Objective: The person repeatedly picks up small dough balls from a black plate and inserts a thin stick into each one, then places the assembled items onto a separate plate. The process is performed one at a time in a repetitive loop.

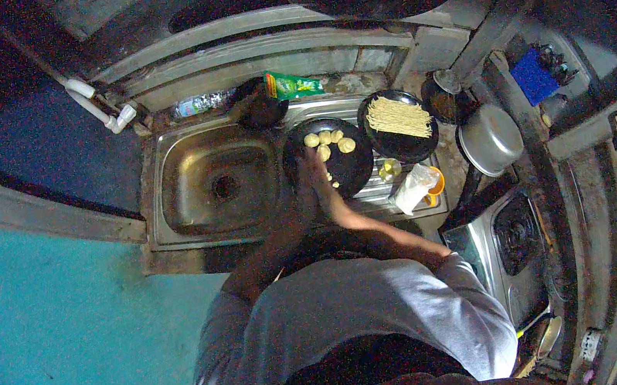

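Both my hands meet palm to palm over a round black plate [355,159], with their fingers pointing away from me. My left hand [306,185] lies in shadow, while my right hand [321,179] catches the light. Their fingers are straight and pressed together; anything between the palms is hidden. Just beyond the fingertips, several pale dough balls [347,144] rest on the plate. Small pale bits [335,184] lie beside my right hand. To the right, another black plate [389,152] bears a heap of thin, pale noodle-like strands [398,118].
At left is a steel sink basin [187,158]. A green packet [293,84] and a clear bottle [203,103] lie behind it. A small bowl [390,169], a white bag [415,188] and an orange mug [435,185] stand right, near a metal pot [490,140] and stove [519,250].
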